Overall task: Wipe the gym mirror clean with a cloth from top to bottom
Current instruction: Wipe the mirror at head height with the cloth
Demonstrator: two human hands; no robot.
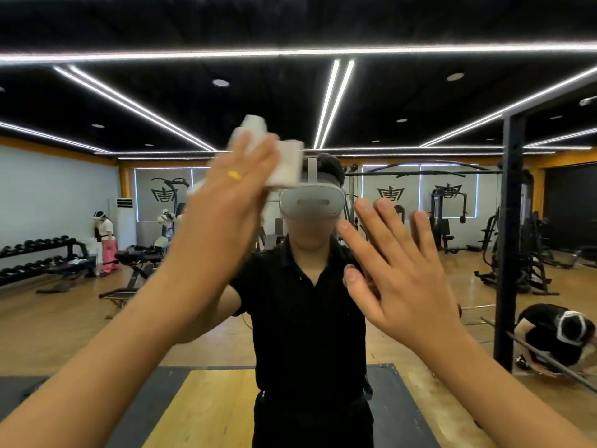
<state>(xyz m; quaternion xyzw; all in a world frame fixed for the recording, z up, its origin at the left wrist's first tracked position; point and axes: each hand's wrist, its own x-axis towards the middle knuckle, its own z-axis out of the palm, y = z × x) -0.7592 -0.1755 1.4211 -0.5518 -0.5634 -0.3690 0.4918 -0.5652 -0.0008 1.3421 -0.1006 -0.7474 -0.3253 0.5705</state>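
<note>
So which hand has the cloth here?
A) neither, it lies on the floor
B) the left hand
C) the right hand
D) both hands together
B: the left hand presses the white cloth against the mirror, while the right hand is spread open and holds no cloth.

It was a gym: a wall mirror (290,101) reflected a dumbbell rack (35,257), weight benches (137,263), cable machines (449,215) and a power rack (512,237).
</note>
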